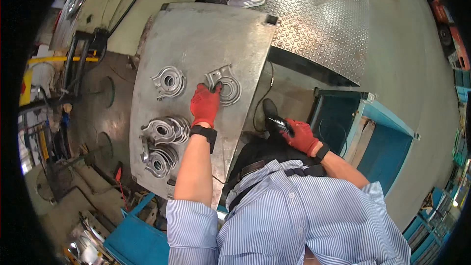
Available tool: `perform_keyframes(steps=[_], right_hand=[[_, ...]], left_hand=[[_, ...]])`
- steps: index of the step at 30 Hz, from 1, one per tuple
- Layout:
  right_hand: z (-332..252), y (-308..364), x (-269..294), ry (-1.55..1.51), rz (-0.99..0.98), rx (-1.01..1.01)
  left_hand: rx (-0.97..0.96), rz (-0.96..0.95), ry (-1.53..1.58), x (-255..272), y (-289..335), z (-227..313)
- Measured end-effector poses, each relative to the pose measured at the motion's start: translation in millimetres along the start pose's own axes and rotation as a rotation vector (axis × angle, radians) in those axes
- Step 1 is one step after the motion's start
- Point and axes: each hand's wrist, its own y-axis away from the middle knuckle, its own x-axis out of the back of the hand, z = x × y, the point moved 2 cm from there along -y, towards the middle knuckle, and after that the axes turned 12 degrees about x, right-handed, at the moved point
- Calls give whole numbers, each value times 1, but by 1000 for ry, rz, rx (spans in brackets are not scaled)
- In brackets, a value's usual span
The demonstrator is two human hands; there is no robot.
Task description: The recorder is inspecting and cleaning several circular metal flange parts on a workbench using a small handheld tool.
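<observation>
My left hand (205, 104), in a red glove with dark fingertips, is closed on the near left edge of a round stamped metal part (232, 90). The part lies on the steel table (196, 39) and has ring-shaped ridges, a centre hole and a flanged arm. Over the floor right of the table, my right hand (301, 137), also red-gloved, is wrapped round a dark hand tool (280, 124) with a shiny metal end. Its exact kind I cannot make out. A similar single metal part (169, 82) lies farther left. Overlapping stacks of such parts (164, 130) sit nearer me.
Beyond the table's right edge is a raised diamond-plate platform (319, 19), where another person's shoe (246, 1) shows. A blue metal frame or bin (382, 142) stands by my right arm. A dark cable (256, 113) hangs beside the table. Machinery (73, 68) stands at left.
</observation>
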Motion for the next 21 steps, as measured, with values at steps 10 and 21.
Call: perform_keyframes(steps=[10,21], right_hand=[[-6,-16,-2,-49,-106,-34],[-37,-36,-36,-1,-275,88]], left_hand=[[-23,-23,270,-21,46,-31],[300,-104,401,-20,117,-74]])
